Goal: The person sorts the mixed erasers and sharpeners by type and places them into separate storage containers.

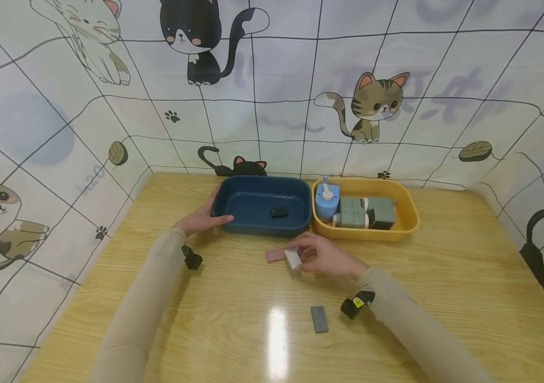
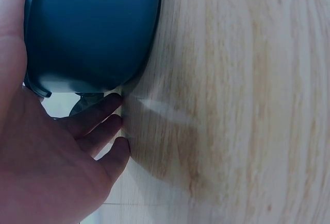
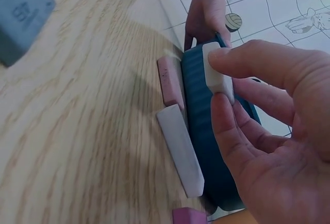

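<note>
My right hand (image 1: 317, 254) pinches a small white eraser (image 3: 215, 74) between thumb and fingertips, in front of a dark blue tub (image 1: 266, 230). Around the left end of this tub lies my left hand (image 1: 203, 217), the thumb over its rim and three fingers below along the outside, seen in the left wrist view. A pink eraser (image 1: 274, 256) lies on the table by the tub's front wall. Next to it in the right wrist view are a longer white eraser (image 3: 181, 151) and part of a magenta block (image 3: 189, 216). Inside the tub is a black eraser (image 1: 279, 213).
A yellow tub (image 1: 363, 234) stands against the blue one on the right, holding a light blue pump-topped bottle (image 1: 327, 202) and a green toy truck (image 1: 354, 213). Nearer the front lies a grey eraser (image 1: 319, 319). A cat-print cloth (image 1: 281, 122) hangs behind the table.
</note>
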{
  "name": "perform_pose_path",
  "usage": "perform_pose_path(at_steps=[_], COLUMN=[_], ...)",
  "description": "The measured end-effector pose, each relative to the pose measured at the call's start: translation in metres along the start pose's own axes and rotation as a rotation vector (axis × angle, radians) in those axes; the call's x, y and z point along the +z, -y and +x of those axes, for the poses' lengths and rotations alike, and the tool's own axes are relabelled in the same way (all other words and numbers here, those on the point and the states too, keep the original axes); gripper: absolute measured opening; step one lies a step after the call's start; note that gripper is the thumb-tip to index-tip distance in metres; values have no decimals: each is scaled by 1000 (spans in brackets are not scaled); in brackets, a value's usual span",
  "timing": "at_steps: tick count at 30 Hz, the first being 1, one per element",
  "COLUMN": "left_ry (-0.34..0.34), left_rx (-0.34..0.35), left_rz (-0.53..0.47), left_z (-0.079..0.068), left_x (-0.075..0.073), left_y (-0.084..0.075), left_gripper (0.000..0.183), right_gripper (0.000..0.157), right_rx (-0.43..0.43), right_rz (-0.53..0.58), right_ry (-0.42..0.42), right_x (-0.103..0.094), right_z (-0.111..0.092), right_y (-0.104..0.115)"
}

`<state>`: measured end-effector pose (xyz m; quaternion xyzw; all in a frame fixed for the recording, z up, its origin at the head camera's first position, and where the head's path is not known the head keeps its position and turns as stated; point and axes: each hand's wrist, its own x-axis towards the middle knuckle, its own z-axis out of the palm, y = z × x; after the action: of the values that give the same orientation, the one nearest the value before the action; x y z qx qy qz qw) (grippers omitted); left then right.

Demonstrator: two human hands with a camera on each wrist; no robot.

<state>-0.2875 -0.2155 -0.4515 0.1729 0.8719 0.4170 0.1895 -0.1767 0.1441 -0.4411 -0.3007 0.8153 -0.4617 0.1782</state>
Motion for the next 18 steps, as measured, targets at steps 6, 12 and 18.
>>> perform_pose_path(at_steps=[6, 12, 18], left_ry=[-3, 5, -3], left_rx=[-9, -2, -10], left_rz=[-6, -13, -14], left_z=[0, -4, 1], left_x=[0, 0, 1], left_y=[-1, -9, 3], left_gripper=[105, 103, 105], right_gripper=[43, 42, 42], right_rx=[-11, -9, 1], right_rz=[24, 49, 56], right_ry=[-16, -20, -10], right_x=[-1, -1, -1], right_z=[6, 11, 16], right_y=[4, 8, 7])
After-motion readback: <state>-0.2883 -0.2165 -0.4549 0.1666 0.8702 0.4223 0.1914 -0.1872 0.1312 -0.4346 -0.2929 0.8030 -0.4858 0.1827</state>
